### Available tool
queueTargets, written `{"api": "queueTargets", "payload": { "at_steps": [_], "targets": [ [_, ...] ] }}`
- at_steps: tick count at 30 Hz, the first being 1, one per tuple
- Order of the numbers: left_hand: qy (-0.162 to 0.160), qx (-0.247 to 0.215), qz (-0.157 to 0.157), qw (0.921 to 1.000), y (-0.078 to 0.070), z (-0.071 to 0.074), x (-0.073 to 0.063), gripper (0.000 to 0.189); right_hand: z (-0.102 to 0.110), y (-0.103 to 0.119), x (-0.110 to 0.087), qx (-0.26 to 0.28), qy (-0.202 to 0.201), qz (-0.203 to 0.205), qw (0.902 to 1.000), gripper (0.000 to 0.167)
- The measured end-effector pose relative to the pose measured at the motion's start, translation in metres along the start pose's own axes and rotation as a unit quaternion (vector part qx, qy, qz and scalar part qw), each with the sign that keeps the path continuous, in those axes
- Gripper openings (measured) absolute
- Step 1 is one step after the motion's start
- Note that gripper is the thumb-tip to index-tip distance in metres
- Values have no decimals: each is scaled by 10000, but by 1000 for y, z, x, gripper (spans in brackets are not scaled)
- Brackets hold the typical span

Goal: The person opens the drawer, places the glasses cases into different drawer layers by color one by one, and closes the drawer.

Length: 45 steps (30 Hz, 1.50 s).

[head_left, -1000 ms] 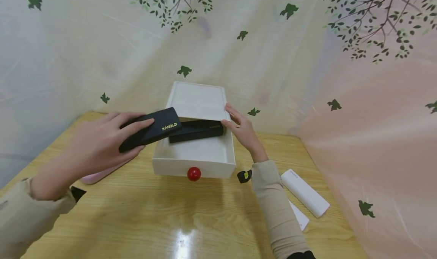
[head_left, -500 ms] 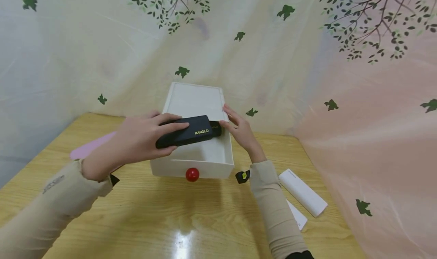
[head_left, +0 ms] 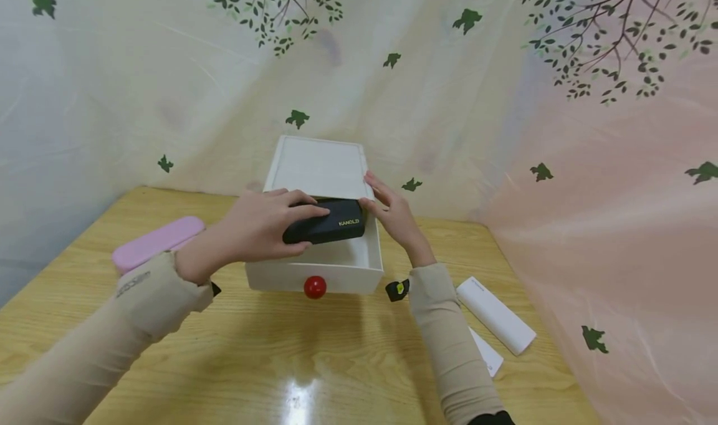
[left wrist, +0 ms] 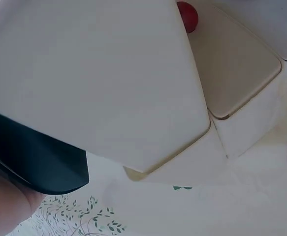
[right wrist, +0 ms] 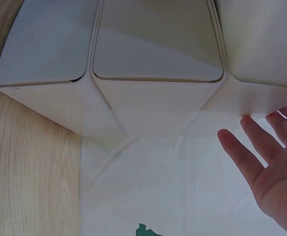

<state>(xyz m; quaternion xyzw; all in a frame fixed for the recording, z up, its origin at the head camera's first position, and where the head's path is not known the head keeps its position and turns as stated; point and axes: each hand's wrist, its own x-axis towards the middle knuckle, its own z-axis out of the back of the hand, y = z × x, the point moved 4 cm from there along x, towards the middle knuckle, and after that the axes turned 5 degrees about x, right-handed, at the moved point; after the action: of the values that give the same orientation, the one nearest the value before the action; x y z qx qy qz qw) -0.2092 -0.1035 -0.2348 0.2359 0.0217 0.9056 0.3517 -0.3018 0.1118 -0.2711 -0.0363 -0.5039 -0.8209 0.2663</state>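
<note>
A white drawer unit stands at the back of the table, its top drawer pulled out and fitted with a red knob. My left hand grips a black glasses case lettered KANOLD, thumb on the near side and fingers over the top. The case is over the open drawer, at the front edge of the unit's top; the second black case inside is hidden behind it. My right hand touches the unit's front right corner with fingers extended; in the right wrist view its fingertips meet the white side.
On the table's left lies a pink glasses case. A long white box and a smaller white one lie beyond the right forearm. Lower closed drawers show in the right wrist view. A leaf-patterned curtain hangs behind.
My left hand has carried the black glasses case rightward from beside the unit to over the open drawer, covering the case inside. The pink case has come into fuller view. My right hand stays put.
</note>
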Motion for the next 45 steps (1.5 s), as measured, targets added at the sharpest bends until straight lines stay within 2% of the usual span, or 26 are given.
{"api": "queueTargets", "payload": {
  "at_steps": [7, 16, 26, 34, 40, 45],
  "targets": [
    [438, -142, 22, 9989, -3, -8, 5, 51, 0, -38, 14, 84, -95, 200, 9997, 56],
    [583, -201, -130, 9980, -8, -16, 10, 49, 0, -38, 13, 99, -104, 183, 9997, 59],
    [1120, -495, 0, 9925, -9, -22, 13, 49, -2, -37, 14, 317, -50, 284, 9991, 56],
    [1165, -315, -83, 9927, -11, -26, 15, 46, 0, -37, 12, 294, -135, 269, 9991, 55],
    [1072, -189, 25, 9941, -10, -30, 17, 47, 0, -39, 13, 248, -133, 276, 9992, 54],
    [1130, -198, 33, 9934, -11, -31, 18, 48, 1, -40, 15, 335, -81, 195, 9992, 54]
  ]
}}
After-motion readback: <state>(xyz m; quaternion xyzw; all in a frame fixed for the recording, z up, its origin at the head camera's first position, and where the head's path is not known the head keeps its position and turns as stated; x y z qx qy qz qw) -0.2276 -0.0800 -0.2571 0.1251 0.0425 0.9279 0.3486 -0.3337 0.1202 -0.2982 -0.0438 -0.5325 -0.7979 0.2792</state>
